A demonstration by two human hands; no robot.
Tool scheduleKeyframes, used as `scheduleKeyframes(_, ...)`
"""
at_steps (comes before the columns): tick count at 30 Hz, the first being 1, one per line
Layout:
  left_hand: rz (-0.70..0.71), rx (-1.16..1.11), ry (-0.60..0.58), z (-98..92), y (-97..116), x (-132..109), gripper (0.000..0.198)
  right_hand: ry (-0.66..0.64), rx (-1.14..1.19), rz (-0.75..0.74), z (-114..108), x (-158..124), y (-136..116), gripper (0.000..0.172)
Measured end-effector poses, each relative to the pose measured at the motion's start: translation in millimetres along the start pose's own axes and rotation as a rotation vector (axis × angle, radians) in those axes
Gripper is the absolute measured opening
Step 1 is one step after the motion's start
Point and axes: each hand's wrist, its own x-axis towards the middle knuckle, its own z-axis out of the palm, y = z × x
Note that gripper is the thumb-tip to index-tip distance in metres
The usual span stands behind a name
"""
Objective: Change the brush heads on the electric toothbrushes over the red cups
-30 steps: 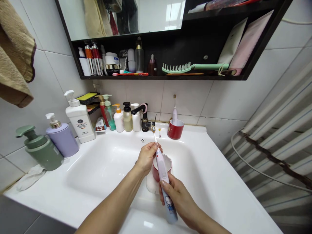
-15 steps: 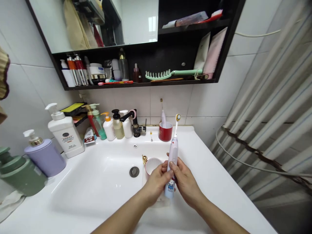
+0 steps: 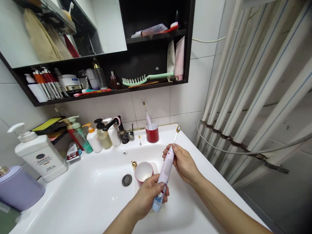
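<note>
Head cam: toothbrush (image 3: 166, 167)'s tilted over the sink (image 3: 97, 198). Your L grip (image 3: 147, 194)'s closed round the lower handle, R grip (image 3: 184, 162) pinching near the neck. Prob light n stiff, maybe slippery if wet; hold the thick part, thin neck's prob fragile. Btw handle's underside n cup (image 3: 143, 169)'s bottom are hidden.

The bare left forearm (image 3: 124, 219) enters from the bottom of the view and rises toward the right. The left hand (image 3: 148, 195) is closed in a grip, with its thumb (image 3: 157, 188) lying on top and fingertips (image 3: 167, 192) showing at the other side. The right forearm (image 3: 221, 206), also bare, reaches from the lower right toward the upper left. The right hand (image 3: 184, 161) is placed higher and farther forward, its fingers bent toward the thumb.
</note>
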Motion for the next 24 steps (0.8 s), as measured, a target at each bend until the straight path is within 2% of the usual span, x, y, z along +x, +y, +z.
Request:
scheduleKeyframes(6,0.059,0.111,0.069,-2.3,-0.4,2.7,0.024,0.017,-0.002,-0.009,-0.8,-0.6,-0.2,0.022)
scheduleKeyframes(12,0.012,0.028,-0.02,-4.2,0.5,1.8,0.022,-0.041,-0.009,-0.013,-2.0,-1.7,-5.1,0.022)
scheduleKeyframes(17,0.042,0.067,0.033,-2.1,-3.7,2.4,0.021,0.036,-0.032,-0.001,-1.9,0.3,-0.7,0.021)
scheduleKeyframes(24,0.049,0.02,0.008,-0.5,-6.6,2.2,0.022,-0.094,-0.031,0.0,-3.8,-0.7,-2.4,0.021)
